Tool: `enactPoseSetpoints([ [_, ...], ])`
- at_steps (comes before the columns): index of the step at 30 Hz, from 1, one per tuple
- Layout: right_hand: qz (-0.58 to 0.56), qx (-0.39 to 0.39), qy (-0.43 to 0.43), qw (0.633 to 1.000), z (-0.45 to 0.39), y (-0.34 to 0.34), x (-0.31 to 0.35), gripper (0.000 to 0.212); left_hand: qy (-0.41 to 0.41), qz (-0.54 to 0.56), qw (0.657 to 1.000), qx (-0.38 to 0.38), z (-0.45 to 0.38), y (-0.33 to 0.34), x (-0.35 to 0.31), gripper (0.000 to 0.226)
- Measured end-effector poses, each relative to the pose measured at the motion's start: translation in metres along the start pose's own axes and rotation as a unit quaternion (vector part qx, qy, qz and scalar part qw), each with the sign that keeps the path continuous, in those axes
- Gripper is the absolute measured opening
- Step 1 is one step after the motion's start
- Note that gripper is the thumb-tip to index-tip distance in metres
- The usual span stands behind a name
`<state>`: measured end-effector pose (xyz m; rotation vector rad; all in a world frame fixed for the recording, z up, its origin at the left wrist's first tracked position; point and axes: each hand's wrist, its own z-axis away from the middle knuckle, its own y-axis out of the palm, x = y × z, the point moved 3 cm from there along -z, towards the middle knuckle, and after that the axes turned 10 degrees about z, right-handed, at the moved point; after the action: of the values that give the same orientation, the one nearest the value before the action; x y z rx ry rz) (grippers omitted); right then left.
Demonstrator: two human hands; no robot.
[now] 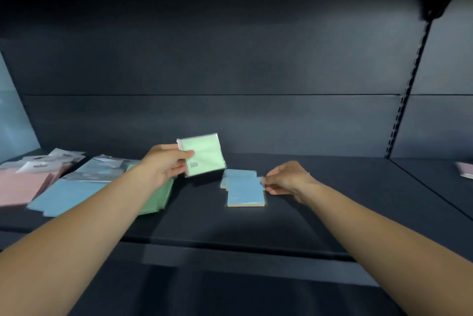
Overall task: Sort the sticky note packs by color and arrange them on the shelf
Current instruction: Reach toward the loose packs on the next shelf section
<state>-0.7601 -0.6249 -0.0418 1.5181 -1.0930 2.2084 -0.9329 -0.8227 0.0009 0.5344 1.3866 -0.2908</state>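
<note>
My left hand (166, 163) holds a light green sticky note pack (203, 154) in clear wrap, raised above the dark shelf (320, 213), thumb across its left side. A small overlapping stack of blue packs (243, 187) lies on the middle of the shelf. My right hand (286, 177) touches the right edge of that blue stack with its fingertips curled at the edge. At the left lies a mixed spread: pink packs (20, 187), larger blue packs (66, 195) and green packs (156, 200) partly under my left forearm.
The shelf has a dark back panel and a slotted upright (407, 90) at the right. Beyond the upright, a pinkish pack (465, 170) lies on the neighbouring shelf. Silvery pack headers (51, 162) lie at the far left.
</note>
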Motion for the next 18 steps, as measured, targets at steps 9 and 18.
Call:
enactPoseSetpoints([
  [9,-0.117,-0.038,-0.072,0.990,0.050,-0.080,-0.006,0.037,-0.039,0.017,0.982,0.186,0.019,0.123,0.027,0.017],
  [18,-0.168,-0.110,-0.044,0.979,0.062,-0.187,-0.055,0.022,-0.088,0.018,0.959,0.270,0.066,0.267,0.060,0.022],
])
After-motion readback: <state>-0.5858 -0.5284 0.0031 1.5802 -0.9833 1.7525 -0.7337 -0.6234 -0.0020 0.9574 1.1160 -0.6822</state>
